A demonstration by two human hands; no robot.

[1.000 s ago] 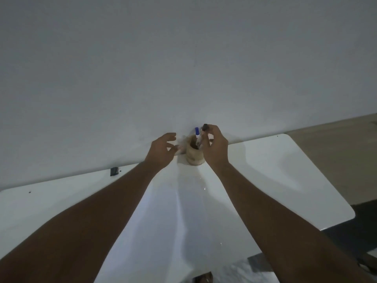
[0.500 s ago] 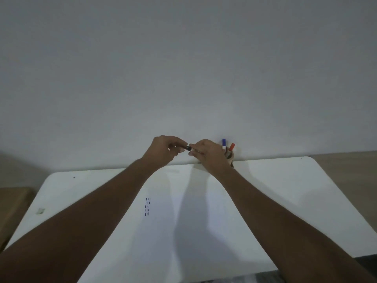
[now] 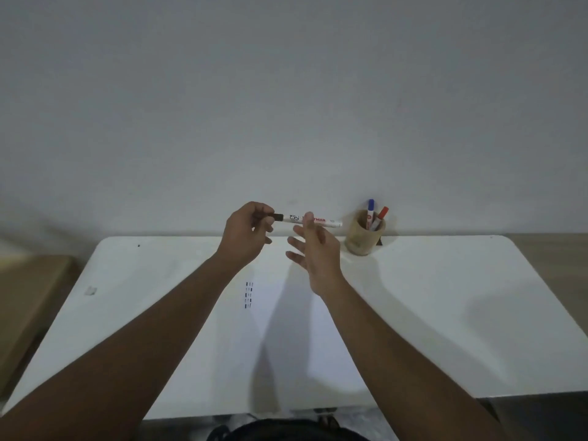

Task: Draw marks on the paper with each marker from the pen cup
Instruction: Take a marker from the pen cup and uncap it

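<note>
White-barrelled marker (image 3: 310, 220) is lying level at frame centre, its black cap pinched in the left hand (image 3: 246, 237); the right hand (image 3: 313, 249) is spreading its fingers wide, thumb touching the barrel. Right of them a wooden pen cup (image 3: 364, 238) is holding blue and red markers above the paper (image 3: 302, 329)

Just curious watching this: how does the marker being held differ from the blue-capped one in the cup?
The black-capped white marker lies level in the air, its cap pinched by the left hand; the blue-capped marker stands upright in the wooden pen cup, untouched. Their caps differ: black versus blue. Both have white barrels.
</note>
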